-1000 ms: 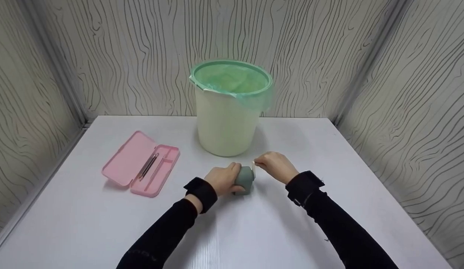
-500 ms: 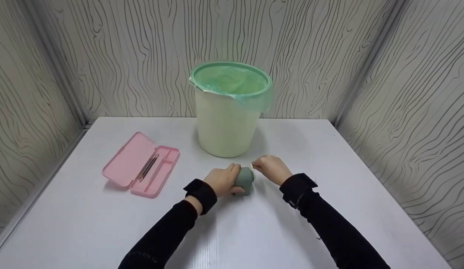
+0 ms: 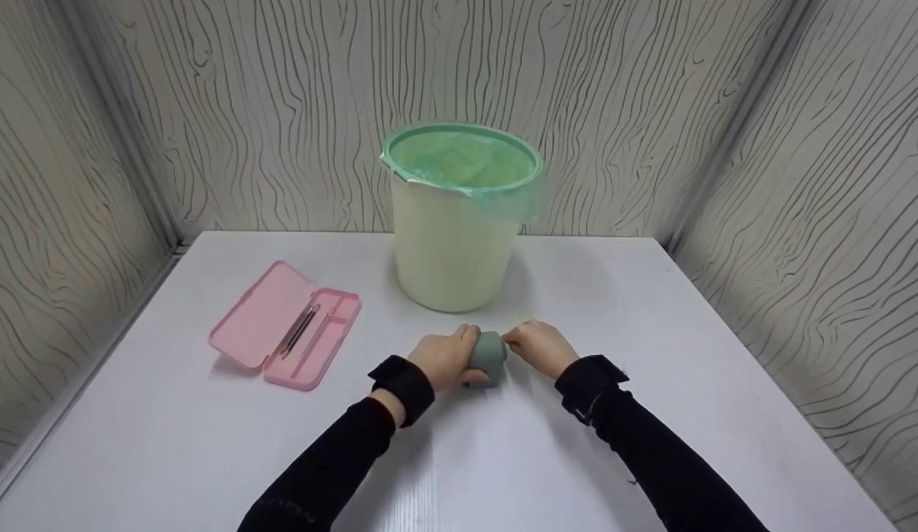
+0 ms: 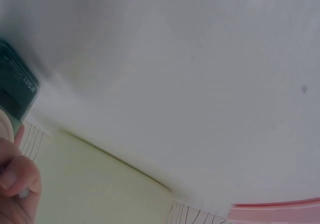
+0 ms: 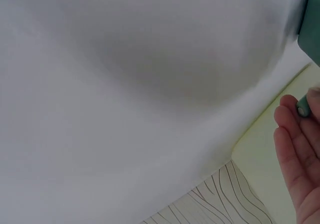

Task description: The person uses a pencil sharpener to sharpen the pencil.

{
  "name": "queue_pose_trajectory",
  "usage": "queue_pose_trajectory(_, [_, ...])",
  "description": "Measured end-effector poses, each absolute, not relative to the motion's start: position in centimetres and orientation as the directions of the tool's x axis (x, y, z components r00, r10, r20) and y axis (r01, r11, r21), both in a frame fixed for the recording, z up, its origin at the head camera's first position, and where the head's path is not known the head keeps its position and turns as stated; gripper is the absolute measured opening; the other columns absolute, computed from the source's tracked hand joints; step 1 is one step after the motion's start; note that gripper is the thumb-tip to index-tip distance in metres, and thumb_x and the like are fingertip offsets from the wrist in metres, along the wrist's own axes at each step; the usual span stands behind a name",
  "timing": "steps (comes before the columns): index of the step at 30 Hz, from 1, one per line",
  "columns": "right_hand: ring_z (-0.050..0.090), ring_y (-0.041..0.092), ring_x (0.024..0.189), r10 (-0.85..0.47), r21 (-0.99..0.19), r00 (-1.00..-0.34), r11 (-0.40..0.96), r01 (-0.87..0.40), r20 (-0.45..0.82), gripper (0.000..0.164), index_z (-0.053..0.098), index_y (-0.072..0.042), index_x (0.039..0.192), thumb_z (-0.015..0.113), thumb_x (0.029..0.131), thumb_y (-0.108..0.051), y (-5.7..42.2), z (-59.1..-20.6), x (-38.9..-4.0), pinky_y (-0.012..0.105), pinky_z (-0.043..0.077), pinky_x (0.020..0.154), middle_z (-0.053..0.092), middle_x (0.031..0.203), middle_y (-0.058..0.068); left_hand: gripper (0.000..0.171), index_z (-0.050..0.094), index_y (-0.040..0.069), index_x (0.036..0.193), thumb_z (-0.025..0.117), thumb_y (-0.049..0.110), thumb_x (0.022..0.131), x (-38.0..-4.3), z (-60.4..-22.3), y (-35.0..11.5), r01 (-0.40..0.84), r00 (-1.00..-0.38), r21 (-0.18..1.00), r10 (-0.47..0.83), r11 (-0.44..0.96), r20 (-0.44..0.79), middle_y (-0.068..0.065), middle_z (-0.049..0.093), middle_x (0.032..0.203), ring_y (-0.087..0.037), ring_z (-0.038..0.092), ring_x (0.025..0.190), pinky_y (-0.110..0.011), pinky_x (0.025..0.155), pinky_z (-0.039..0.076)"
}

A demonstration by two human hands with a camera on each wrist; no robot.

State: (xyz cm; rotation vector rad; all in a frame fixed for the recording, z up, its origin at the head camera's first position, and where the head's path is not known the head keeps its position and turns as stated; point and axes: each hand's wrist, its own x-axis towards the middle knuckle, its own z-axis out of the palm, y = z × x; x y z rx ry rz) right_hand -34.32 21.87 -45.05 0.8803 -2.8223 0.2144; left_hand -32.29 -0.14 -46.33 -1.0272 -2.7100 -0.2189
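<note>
A grey-green crank pencil sharpener (image 3: 488, 360) sits on the white table in the middle of the head view. My left hand (image 3: 443, 359) grips its body from the left, thumb toward me and fingers on the far side. On the right, my right hand (image 3: 542, 349) pinches the crank's small green knob (image 5: 303, 106) between thumb and fingers; its other fingers extend in the right wrist view. The left wrist view catches the sharpener's dark green base (image 4: 17, 81) with raised lettering. The cream crank arm is mostly hidden by the right hand in the head view.
A tall cream bin (image 3: 453, 251) with a green rim and a thin green liner stands behind the hands. At the left lies an opened pink pencil case (image 3: 333, 340) with dark pencils (image 3: 300, 330) in it. Patterned walls (image 3: 318, 111) enclose the table.
My right hand has come down and toward me, turning the crank; its cream arm, upright earlier, is now mostly out of sight. My left hand keeps its grip on the sharpener.
</note>
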Motion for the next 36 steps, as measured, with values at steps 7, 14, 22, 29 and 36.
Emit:
queue_pose_trajectory(7, [0.074,0.024,0.078,-0.542,-0.106,-0.812,0.814,-0.571,0.214,0.009,0.079,-0.005,0.086,0.072,0.091,-0.006,22.1,-46.1,-33.1,0.036,0.058,0.073,0.078,0.082,0.008,0.063,0.048,0.006,0.125,0.070,0.055,0.091,-32.1,-46.1,0.0,0.639,-0.751,0.068,0.603,0.766,0.269,-0.006,0.066,0.106,-0.018,0.069,0.070,-0.032,0.062,0.057])
queue_pose_trajectory(14, [0.076,0.027,0.086,-0.582,-0.100,-0.788,0.788,-0.608,0.203,0.014,0.081,-0.006,0.100,0.069,0.093,-0.005,22.5,-46.6,-31.2,0.040,0.060,0.079,0.080,0.093,0.009,0.063,0.049,0.007,0.128,0.069,0.054,0.092,-32.0,-46.0,0.2,0.616,-0.776,0.078,0.585,0.784,0.236,-0.007,0.066,0.109,-0.019,0.071,0.074,-0.034,0.064,0.058])
queue_pose_trajectory(22, [0.072,0.023,0.078,-0.601,-0.079,-0.771,0.776,-0.626,0.210,0.008,0.079,-0.008,0.090,0.072,0.089,-0.004,22.7,-46.5,-30.5,0.035,0.057,0.072,0.078,0.084,0.006,0.062,0.049,0.008,0.127,0.070,0.054,0.092,-32.0,-45.8,0.4,0.602,-0.790,0.098,0.572,0.793,0.220,-0.006,0.065,0.108,-0.020,0.071,0.076,-0.034,0.064,0.058])
queue_pose_trajectory(29, [0.072,0.022,0.080,-0.620,-0.087,-0.753,0.756,-0.649,0.221,0.010,0.079,-0.007,0.096,0.071,0.090,-0.006,23.1,-46.7,-29.8,0.034,0.058,0.073,0.079,0.088,0.005,0.061,0.049,0.007,0.126,0.071,0.053,0.091,-31.9,-46.1,0.4,0.604,-0.788,0.102,0.573,0.791,0.224,-0.005,0.064,0.106,-0.019,0.070,0.075,-0.034,0.063,0.057])
queue_pose_trajectory(36, [0.072,0.022,0.080,-0.630,-0.094,-0.736,0.740,-0.666,0.247,0.008,0.077,-0.004,0.097,0.072,0.091,-0.005,23.5,-46.1,-29.2,0.034,0.058,0.073,0.078,0.088,0.006,0.062,0.049,0.007,0.127,0.071,0.053,0.091,-31.7,-45.8,0.5,0.594,-0.797,0.111,0.565,0.797,0.214,-0.006,0.065,0.107,-0.020,0.071,0.077,-0.035,0.064,0.058])
